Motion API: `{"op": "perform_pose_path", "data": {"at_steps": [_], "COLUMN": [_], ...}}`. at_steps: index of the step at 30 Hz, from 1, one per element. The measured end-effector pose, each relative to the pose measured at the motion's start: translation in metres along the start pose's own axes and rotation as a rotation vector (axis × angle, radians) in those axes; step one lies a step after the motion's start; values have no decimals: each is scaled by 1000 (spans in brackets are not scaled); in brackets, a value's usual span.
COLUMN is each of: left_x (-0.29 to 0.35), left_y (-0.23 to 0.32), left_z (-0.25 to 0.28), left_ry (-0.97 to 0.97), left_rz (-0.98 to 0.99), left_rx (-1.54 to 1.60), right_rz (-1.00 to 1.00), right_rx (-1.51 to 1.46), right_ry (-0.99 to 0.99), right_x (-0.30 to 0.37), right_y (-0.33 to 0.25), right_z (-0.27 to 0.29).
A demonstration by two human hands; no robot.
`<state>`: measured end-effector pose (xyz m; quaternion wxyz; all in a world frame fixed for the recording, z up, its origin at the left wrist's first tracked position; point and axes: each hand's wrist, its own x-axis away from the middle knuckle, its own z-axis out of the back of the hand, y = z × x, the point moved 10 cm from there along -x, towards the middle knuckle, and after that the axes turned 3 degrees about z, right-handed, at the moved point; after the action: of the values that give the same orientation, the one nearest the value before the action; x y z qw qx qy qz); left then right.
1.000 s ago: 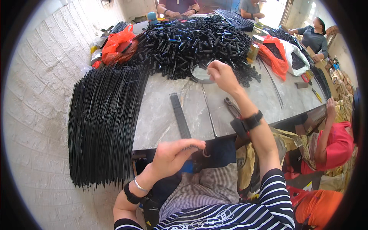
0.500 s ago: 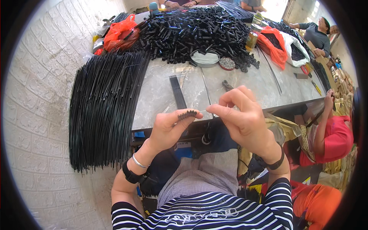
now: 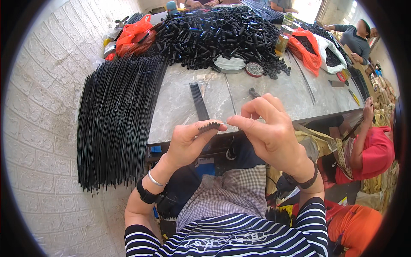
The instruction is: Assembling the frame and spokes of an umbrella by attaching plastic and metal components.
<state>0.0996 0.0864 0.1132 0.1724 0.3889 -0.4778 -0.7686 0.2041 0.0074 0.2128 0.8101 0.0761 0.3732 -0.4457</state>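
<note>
Pinched in my left hand point(image 3: 185, 143) is a flat row of thin black rods point(image 3: 198, 101), their ends lined up side by side between thumb and forefinger. The rest of the rods stretches away from me over the table. Close on its right, my right hand point(image 3: 274, 130) is closed, thumb and forefinger gripping a thin silvery wire point(image 3: 224, 124) that points at the rod ends. Whether the wire passes through a rod end is too small to tell. Behind the right hand lies a dark metal tool point(image 3: 254, 92), partly hidden.
A large stack of long black rods point(image 3: 115, 124) overhangs the table's left side. Farther back are a heap of short black tubes point(image 3: 214, 34), a round tin of pale wires point(image 3: 230, 64), a small red-rimmed dish point(image 3: 254, 70) and orange bags point(image 3: 305, 49). Other people sit around.
My right hand has shifted slightly left, bringing the wire and fingertips closer to the rod ends. The left hand stays almost in place.
</note>
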Motion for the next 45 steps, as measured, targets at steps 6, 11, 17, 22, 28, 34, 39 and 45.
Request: {"op": "perform_pose_path", "data": {"at_steps": [6, 11, 17, 22, 28, 34, 39, 45], "left_x": [3, 3, 2, 2, 2, 1, 1, 1], "left_y": [4, -1, -1, 1, 0, 1, 4, 11], "left_z": [-1, -2, -3, -4, -3, -2, -5, -6], "left_ry": [-8, -4, -33, -29, -19, 5, -28, -30], "left_rz": [-34, 4, -7, -31, -31, -28, -41, -38], "left_rx": [-21, 30, -5, -17, 22, 27, -8, -23], "right_rz": [-35, -56, -44, -53, -28, -22, -58, -55], "right_rx": [-67, -68, -66, -63, -65, -72, -47, -9], "right_ry": [-20, -3, -12, 18, -10, 32, 61, 48], "right_x": [1, 4, 4, 6, 4, 5, 9, 8], "right_y": [1, 3, 4, 5, 1, 2, 2, -2], "right_z": [-3, 0, -1, 1, 3, 2, 2, 2]}}
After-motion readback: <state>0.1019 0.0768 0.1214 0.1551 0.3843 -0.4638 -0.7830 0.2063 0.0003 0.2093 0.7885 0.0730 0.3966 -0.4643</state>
